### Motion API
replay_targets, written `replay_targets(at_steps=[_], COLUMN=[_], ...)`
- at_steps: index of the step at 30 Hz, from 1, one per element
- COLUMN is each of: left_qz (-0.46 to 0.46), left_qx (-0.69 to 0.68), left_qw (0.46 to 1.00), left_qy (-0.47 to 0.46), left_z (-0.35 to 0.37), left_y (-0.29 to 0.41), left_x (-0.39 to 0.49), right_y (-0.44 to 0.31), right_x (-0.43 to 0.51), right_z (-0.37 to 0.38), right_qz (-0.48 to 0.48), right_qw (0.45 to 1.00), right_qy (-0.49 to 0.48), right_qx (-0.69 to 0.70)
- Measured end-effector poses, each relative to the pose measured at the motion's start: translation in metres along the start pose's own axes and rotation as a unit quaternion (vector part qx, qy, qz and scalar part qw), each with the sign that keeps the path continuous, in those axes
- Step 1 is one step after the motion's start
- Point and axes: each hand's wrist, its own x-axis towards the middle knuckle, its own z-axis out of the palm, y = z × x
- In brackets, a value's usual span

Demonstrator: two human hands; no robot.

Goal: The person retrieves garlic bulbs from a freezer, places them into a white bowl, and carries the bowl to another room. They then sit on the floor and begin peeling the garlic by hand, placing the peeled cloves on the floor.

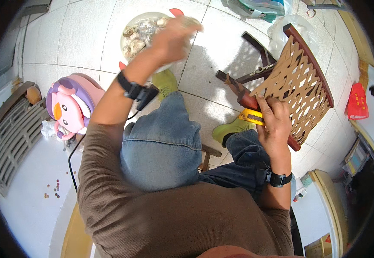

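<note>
A yellow box cutter [252, 116] lies under the fingers of my right hand [274, 119], which holds it against the dark red wooden rail of a folding stool [313, 71]. Brown cord or strips form the stool's open woven seat, tipped on its side. My left hand [174, 40] is raised and blurred above a round basin [124, 42] holding what look like shells or crumpled pale pieces. Blur hides whether the left fingers hold anything.
A pink and purple cartoon-faced child's seat [72, 106] stands at the left. Plastic bags [293, 35] lie beyond the stool. My green shoes [230, 130] rest on the tiled floor, near a small wooden stool [211, 150]. A red packet [357, 101] is at the right.
</note>
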Motion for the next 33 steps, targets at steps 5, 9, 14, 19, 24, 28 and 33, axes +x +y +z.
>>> replay_targets(at_steps=[5,9,14,19,24,28,33], left_qz=[0.096,0.073,0.044,-0.168,-0.172,-0.240,-0.230], left_qx=[0.099,0.186,0.134,0.072,0.115,0.148,0.172], left_qw=[0.961,0.941,0.977,0.979,0.967,0.931,0.928], left_qy=[-0.241,-0.273,-0.160,-0.086,-0.147,-0.234,-0.238], left_z=[0.091,0.117,0.089,0.037,0.029,0.021,0.021], left_y=[0.036,0.021,0.024,-0.037,-0.056,-0.049,-0.044], left_x=[0.012,-0.004,-0.016,-0.011,0.002,0.020,0.018], right_y=[-0.001,0.001,0.003,0.004,0.007,0.009,0.008], right_x=[-0.002,-0.004,-0.005,-0.003,-0.003,-0.003,-0.005], right_z=[0.003,0.006,0.008,0.009,0.008,0.009,0.010], right_qz=[-0.001,-0.003,-0.009,-0.007,-0.010,-0.019,-0.009], right_qw=[1.000,1.000,1.000,1.000,0.999,0.999,0.999], right_qy=[0.004,0.013,0.022,0.023,0.029,0.026,0.026], right_qx=[-0.003,-0.009,-0.017,-0.016,-0.024,-0.027,-0.021])
